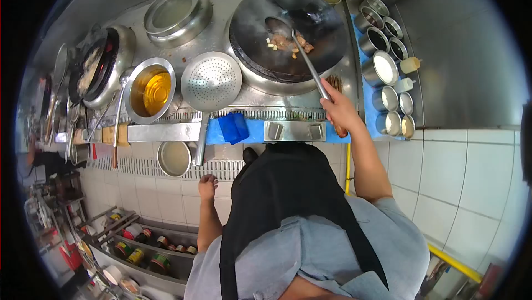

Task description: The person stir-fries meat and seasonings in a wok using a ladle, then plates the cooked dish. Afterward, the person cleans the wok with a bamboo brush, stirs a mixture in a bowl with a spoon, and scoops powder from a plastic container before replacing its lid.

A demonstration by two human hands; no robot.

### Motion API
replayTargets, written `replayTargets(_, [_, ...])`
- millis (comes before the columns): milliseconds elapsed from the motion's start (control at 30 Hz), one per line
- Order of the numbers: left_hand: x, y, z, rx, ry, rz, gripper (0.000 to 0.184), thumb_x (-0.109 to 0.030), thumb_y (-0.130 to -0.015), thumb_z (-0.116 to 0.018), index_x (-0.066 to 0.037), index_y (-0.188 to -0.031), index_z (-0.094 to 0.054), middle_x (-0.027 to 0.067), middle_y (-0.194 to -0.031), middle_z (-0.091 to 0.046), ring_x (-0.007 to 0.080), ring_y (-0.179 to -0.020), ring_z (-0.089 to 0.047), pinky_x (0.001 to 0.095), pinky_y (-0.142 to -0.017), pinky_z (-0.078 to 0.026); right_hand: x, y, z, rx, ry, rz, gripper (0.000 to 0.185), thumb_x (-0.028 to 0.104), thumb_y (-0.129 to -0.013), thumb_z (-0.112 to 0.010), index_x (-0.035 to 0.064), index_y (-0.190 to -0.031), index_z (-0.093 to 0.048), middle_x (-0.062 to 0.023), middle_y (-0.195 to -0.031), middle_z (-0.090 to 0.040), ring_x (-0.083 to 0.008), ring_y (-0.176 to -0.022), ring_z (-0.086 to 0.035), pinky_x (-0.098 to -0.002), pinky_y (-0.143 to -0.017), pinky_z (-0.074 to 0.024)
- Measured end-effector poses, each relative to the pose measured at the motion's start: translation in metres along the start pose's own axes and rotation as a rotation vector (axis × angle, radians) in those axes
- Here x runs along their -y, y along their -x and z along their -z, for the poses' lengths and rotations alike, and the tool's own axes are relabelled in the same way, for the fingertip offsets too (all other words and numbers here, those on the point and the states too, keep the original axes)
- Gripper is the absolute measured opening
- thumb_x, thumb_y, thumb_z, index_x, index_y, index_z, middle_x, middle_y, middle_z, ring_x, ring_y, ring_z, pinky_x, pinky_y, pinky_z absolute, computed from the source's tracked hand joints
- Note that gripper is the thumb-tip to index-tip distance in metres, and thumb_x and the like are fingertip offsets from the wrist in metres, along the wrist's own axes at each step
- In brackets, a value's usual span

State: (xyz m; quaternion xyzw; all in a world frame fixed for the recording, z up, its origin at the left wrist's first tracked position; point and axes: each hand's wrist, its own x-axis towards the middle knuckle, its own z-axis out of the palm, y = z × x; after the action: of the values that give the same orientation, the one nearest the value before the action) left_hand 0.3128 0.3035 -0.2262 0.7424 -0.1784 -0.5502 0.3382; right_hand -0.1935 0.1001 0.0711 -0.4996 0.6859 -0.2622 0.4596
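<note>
The right hand (341, 113) grips a ladle (310, 66) over meat (282, 43) in the wok (249, 39); the left hand (208, 185) hangs loosely half-curled.

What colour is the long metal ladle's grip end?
The ladle has a brown grip end; head view.

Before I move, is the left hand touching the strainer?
Apart. The head view shows floor grating between the left hand and the strainer.

Over the cloth (233, 128), the left hand (208, 188) could pass toward the wok (250, 37); to the left the skimmer (211, 82) stands in the way, to the right the slanting ladle (309, 62).
</note>
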Motion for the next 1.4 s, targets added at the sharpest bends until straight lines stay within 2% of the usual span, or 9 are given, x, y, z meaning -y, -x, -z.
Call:
replayTargets(300, [0.017,-0.039,0.013,0.163,-0.183,0.093,0.022,-0.017,-0.089,-0.068,-0.002,-0.105,-0.065,0.0089,-0.092,-0.07,0.0199,-0.074,-0.07,0.0333,-0.058,-0.054,0.009,0.01,-0.028,-0.139,0.163,-0.024,0.063,0.02,-0.096,-0.063,0.0184,-0.157,-0.046,-0.0269,-0.109,-0.072,-0.0367,-0.09,-0.072,-0.0416,-0.084,-0.0546])
replayTargets(533, [0.091,-0.066,0.062,0.422,-0.438,-0.118,0.014,-0.011,-0.088,-0.068,-0.002,-0.097,-0.067,0.01,-0.083,-0.069,0.0214,-0.071,-0.071,0.0355,-0.052,-0.052,0.01,0.014,-0.03,-0.201,0.235,0.022,0.064,0.019,-0.097,-0.065,0.0212,-0.158,-0.046,-0.0182,-0.095,-0.073,-0.0246,-0.069,-0.062,-0.0367,-0.073,-0.0532])
replayTargets(733, [0.062,-0.021,0.046,0.146,-0.117,0.212,0.021,-0.019,-0.097,-0.065,-0.003,-0.111,-0.065,0.0086,-0.093,-0.072,0.0207,-0.072,-0.07,0.0335,-0.059,-0.054,0.025,0.039,-0.009,-0.067,0.107,-0.04,0.064,0.015,-0.097,-0.066,0.0188,-0.158,-0.045,-0.0171,-0.083,-0.069,-0.0156,-0.067,-0.061,-0.0327,-0.07,-0.053])
replayTargets(867, [0.093,-0.028,0.045,0.237,-0.264,-0.045,0.023,-0.021,-0.097,-0.065,-0.003,-0.112,-0.064,0.0088,-0.092,-0.072,0.0204,-0.072,-0.07,0.0344,-0.06,-0.054,-0.019,-0.011,0.012,-0.107,0.237,0.13,0.065,0.017,-0.097,-0.064,0.0222,-0.159,-0.044,-0.0226,-0.092,-0.073,-0.0332,-0.074,-0.069,-0.0423,-0.077,-0.0551])
replayTargets(967, [0.102,-0.014,0.025,0.232,-0.29,-0.192,0.024,-0.018,-0.094,-0.067,-0.002,-0.111,-0.065,0.0094,-0.091,-0.071,0.0202,-0.071,-0.069,0.0343,-0.061,-0.054,-0.03,-0.013,0.015,-0.189,0.361,0.226,0.066,0.016,-0.097,-0.065,0.0244,-0.159,-0.044,-0.018,-0.088,-0.071,-0.0233,-0.067,-0.063,-0.0369,-0.071,-0.0548])
replayTargets(1167, [0.125,0.008,-0.036,0.144,-0.102,0.169,0.025,-0.014,-0.091,-0.062,0.001,-0.111,-0.068,0.0116,-0.088,-0.072,0.0215,-0.071,-0.068,0.0335,-0.064,-0.056,-0.037,-0.03,0.047,0.005,0.442,0.104,0.068,0.015,-0.098,-0.058,0.0312,-0.161,-0.037,-0.0288,-0.113,-0.07,-0.0471,-0.099,-0.068,-0.0523,-0.089,-0.0536])
replayTargets(1200, [0.132,0.003,-0.036,0.149,-0.512,-0.369,0.026,-0.015,-0.091,-0.063,0.001,-0.112,-0.068,0.0114,-0.089,-0.073,0.0222,-0.072,-0.069,0.0332,-0.066,-0.057,-0.037,-0.032,0.055,0.033,0.517,0.132,0.068,0.015,-0.098,-0.058,0.0317,-0.161,-0.037,-0.0275,-0.11,-0.07,-0.0464,-0.099,-0.069,-0.0521,-0.09,-0.0537])
replayTargets(1267, [0.125,0.001,-0.059,0.174,-0.781,-0.667,0.028,-0.016,-0.092,-0.066,0.001,-0.113,-0.069,0.0109,-0.09,-0.073,0.0227,-0.076,-0.069,0.033,-0.069,-0.057,-0.055,-0.032,0.074,0.091,0.484,0.247,0.068,0.016,-0.098,-0.06,0.029,-0.161,-0.039,-0.0256,-0.105,-0.071,-0.0405,-0.095,-0.071,-0.0492,-0.09,-0.0548])
replayTargets(1400, [0.061,0.067,-0.13,0.092,-0.56,-0.038,0.03,-0.018,-0.093,-0.07,0.001,-0.116,-0.069,0.0103,-0.096,-0.073,0.02,-0.083,-0.069,0.0334,-0.073,-0.057,-0.092,-0.042,0.155,-0.103,0.189,0.408,0.048,0.023,-0.092,-0.073,0.0166,-0.137,-0.058,-0.0191,-0.115,-0.07,-0.0294,-0.095,-0.071,-0.0415,-0.085,-0.0555])
